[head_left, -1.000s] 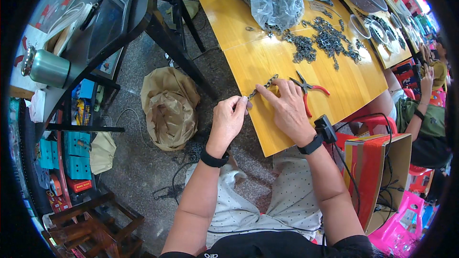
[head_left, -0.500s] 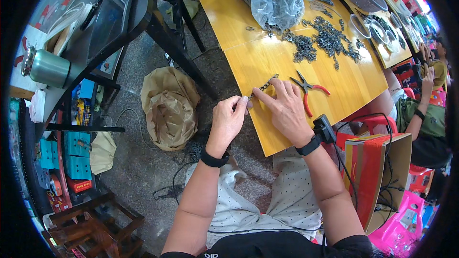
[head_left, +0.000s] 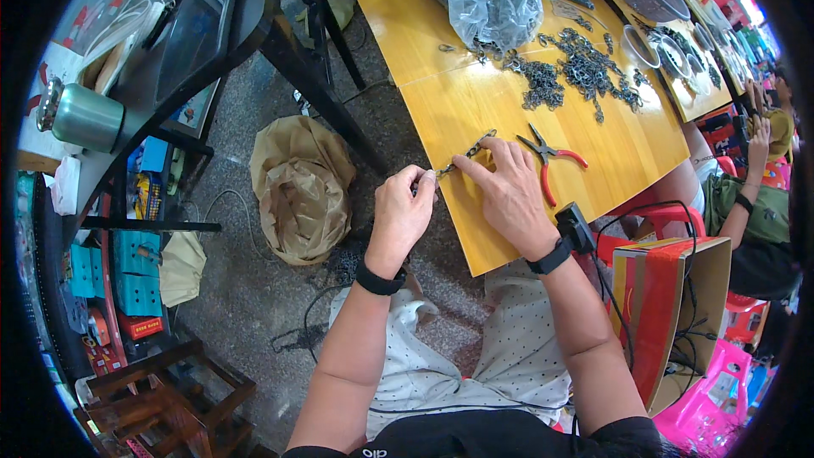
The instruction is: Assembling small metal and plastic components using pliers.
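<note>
A short length of dark metal chain (head_left: 465, 155) lies across the left edge of the yellow wooden table (head_left: 454, 110). My left hand (head_left: 402, 210) is just off that edge, with thumb and fingers pinched on the near end of the chain. Palm down over the tabletop, my right hand (head_left: 515, 199) has its fingers apart, and its thumb and index fingertips touch the chain. To the right of that hand lie pliers with red handles (head_left: 549, 157), their jaws apart. Links inside my left fingers are hidden.
Loose dark chain pieces (head_left: 585, 68) are heaped farther back, beside a clear bag of chain (head_left: 493, 4). A brown sack (head_left: 301, 195) stands on the floor at left. An open cardboard box (head_left: 678, 314) with cables is at right. Another person (head_left: 755, 203) sits beyond the table.
My left thumb and fingers have shifted slightly along the near end of the chain. The right hand stays on the chain almost unmoved, and the pliers lie where they were.
</note>
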Demonstrator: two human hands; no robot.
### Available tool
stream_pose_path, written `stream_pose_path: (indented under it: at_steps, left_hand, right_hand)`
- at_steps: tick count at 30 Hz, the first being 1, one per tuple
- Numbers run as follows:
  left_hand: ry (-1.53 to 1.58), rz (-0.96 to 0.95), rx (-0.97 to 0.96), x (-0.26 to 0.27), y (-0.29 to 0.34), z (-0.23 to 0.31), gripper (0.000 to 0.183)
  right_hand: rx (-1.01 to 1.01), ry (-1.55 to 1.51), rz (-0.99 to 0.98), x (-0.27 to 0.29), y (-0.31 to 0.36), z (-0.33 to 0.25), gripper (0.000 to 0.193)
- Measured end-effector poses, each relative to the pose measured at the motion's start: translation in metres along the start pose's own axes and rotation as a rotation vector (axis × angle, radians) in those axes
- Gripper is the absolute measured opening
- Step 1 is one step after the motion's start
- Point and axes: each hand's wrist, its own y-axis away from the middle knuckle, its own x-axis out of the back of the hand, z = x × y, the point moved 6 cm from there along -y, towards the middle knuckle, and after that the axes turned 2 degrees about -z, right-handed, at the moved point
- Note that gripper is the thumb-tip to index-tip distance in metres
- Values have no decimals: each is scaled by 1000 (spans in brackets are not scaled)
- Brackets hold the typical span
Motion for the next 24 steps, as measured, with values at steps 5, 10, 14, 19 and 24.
stream_pose_path:
  at_steps: [5, 10, 14, 19, 24]
  left_hand:
    - [-26, 12, -40, 0, -1, -1, 28]
    - [-33, 19, -65, -1, -2, -1, 29]
    - [-24, 28, -72, -1, -2, 0, 29]
    - [-19, 23, -73, -1, -2, -2, 29]
    - [-35, 26, -82, 1, -1, 1, 29]
  right_hand:
    - [-72, -110, -39, 0, -2, -2, 43]
    - [-2, -78, 5, 2, -3, -5, 38]
    - [4, -57, 19, 0, -2, -3, 34]
    - [0, -124, -10, -1, -5, -9, 37]
    - [-18, -184, 29, -1, -6, -7, 33]
